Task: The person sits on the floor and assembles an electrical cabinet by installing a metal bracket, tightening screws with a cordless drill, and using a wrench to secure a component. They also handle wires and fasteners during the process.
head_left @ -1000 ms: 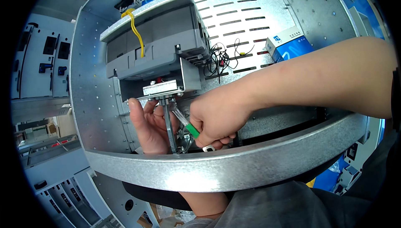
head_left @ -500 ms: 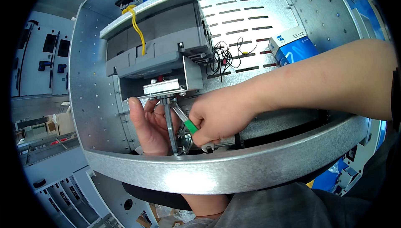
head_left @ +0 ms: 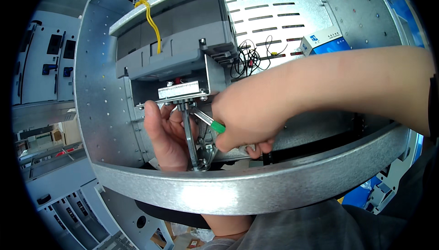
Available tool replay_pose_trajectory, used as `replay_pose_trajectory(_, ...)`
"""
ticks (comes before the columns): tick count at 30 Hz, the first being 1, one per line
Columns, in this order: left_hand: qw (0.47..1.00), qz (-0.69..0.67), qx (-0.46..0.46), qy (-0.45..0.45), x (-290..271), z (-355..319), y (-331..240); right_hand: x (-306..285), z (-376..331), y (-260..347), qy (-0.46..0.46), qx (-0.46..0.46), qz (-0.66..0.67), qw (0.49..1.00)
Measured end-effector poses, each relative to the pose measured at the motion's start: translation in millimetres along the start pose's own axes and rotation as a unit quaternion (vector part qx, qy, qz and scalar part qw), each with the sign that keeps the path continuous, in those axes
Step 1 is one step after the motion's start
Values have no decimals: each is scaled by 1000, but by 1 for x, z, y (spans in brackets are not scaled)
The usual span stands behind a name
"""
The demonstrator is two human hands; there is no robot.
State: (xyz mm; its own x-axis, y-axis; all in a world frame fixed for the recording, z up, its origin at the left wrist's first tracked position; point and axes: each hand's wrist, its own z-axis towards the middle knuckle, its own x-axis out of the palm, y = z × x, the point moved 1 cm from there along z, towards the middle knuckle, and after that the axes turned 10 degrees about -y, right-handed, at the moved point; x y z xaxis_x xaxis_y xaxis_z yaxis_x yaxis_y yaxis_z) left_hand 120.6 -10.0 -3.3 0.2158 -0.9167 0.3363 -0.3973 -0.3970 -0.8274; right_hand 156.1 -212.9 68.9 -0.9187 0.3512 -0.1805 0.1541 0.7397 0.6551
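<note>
1. Compared with a second ago, our right hand (head_left: 249, 119) has barely shifted; the green-handled tool still points up and to the left toward the bracket, and our left hand stays behind the rod.
2. Our right hand is closed around the screwdriver (head_left: 208, 121): only a short stub of bright green handle and a slim silver shaft show beyond the fingers. The shaft slants up-left, and its tip meets the underside of the metal bracket (head_left: 179, 91).
3. Our left hand (head_left: 167, 133) reaches up from below the rim, palm toward us, fingers loosely curled behind the vertical metal rod (head_left: 189, 135); whether it actually grips anything we cannot tell.
4. That rod drops from the bracket down to a small shiny fitting (head_left: 206, 155) near the lower rim.
5. Above the bracket sits the grey device housing (head_left: 173, 44), boxy and stepped, with a yellow wire (head_left: 153, 21) looped down its front.
6. To the right lies a tangle of thin black wires (head_left: 249, 58) against the slotted back plate (head_left: 274, 7), and further right a blue and white box (head_left: 324, 42).
7. Around everything runs the galvanised steel enclosure (head_left: 98, 112), its curved front rim (head_left: 256, 186) crossing below both hands.
</note>
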Motion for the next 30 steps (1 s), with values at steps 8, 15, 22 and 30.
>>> replay_pose_trajectory(8,1000,12,9,-13,7,-4,-2,-22,-27,3,-41,52,-132,989)
replay_pose_trajectory(15,998,-12,12,-52,15,-9,-1,-43,-35,6,-88,28,-270,958)
replay_pose_trajectory(22,999,12,36,-31,10,-7,-4,-39,-38,3,-1,-14,-233,972)
replay_pose_trajectory(30,999,42,4,11,0,2,-1,-14,-6,-10,57,-34,-107,992)
